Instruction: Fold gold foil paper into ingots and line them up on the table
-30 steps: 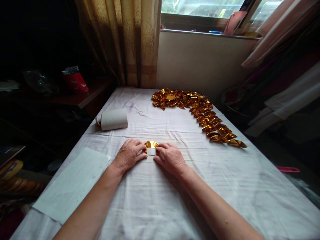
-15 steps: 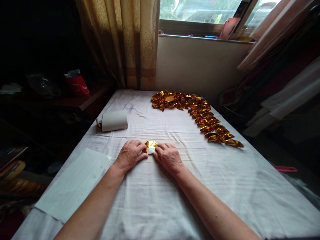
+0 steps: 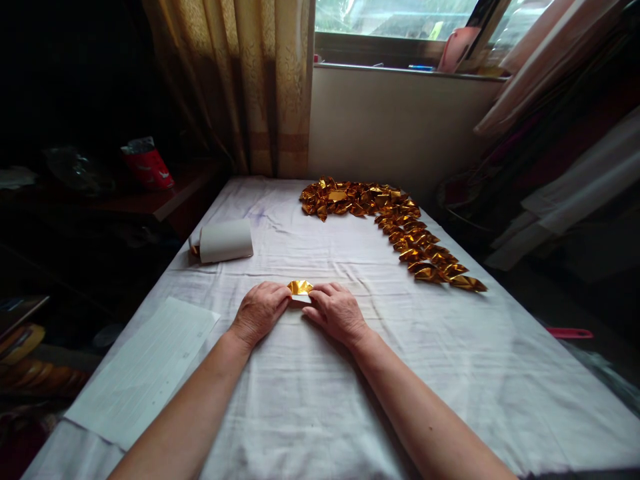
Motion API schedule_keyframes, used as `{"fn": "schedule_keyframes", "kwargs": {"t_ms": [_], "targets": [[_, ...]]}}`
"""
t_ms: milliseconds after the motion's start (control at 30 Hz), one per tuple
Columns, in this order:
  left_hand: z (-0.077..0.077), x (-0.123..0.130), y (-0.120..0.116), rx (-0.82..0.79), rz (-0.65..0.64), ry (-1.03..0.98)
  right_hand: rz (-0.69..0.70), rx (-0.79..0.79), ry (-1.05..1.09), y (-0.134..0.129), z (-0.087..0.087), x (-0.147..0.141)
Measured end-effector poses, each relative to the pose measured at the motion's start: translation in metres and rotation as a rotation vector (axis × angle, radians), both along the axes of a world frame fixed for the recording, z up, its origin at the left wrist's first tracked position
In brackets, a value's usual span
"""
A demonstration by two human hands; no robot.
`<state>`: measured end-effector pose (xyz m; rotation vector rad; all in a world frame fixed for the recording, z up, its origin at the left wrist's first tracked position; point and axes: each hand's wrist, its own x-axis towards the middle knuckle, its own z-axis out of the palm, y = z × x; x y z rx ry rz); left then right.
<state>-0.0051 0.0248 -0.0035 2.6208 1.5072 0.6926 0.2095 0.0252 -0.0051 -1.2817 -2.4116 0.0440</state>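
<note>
A small piece of gold foil paper [image 3: 301, 287] with a white underside lies near the middle of the cloth-covered table. Its left end is pinched by my left hand [image 3: 262, 311], fingers pressed together. On its right end, my right hand [image 3: 338, 312] grips with bent fingers, the thumb a little lower. A narrow white strip of the paper shows along its near edge between the hands. Several folded gold foil pieces [image 3: 413, 243] form a curved row at the back and right of the table.
A white roll [image 3: 227, 241] lies at the left of the table [image 3: 430, 373]. Nearer sits a flat white sheet [image 3: 145, 373], partly beside my left forearm. A red container [image 3: 149, 165] stands on a dark side surface. Curtain and window are behind.
The white part of the paper between my hands has become narrower, folded up toward the gold. My right thumb has moved slightly nearer and left. The view has shifted slightly.
</note>
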Motion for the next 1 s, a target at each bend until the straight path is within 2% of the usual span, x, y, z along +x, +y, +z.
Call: {"fn": "schedule_keyframes", "kwargs": {"t_ms": [100, 300, 667, 867, 1000], "targets": [[-0.001, -0.001, 0.000, -0.007, 0.031, -0.019, -0.001, -0.015, 0.084, 0.004, -0.003, 0.003], [-0.004, 0.002, 0.002, -0.019, 0.124, -0.065, -0.103, -0.081, 0.144, 0.013, -0.006, 0.001], [-0.009, 0.014, 0.011, -0.011, 0.288, -0.047, -0.331, -0.248, 0.017, 0.021, 0.009, -0.014], [-0.005, 0.019, 0.014, -0.054, 0.330, -0.031, -0.368, -0.240, 0.054, 0.021, 0.008, -0.017], [-0.002, 0.020, 0.013, -0.082, 0.345, -0.026, -0.343, -0.208, 0.131, 0.017, 0.004, -0.015]]}}
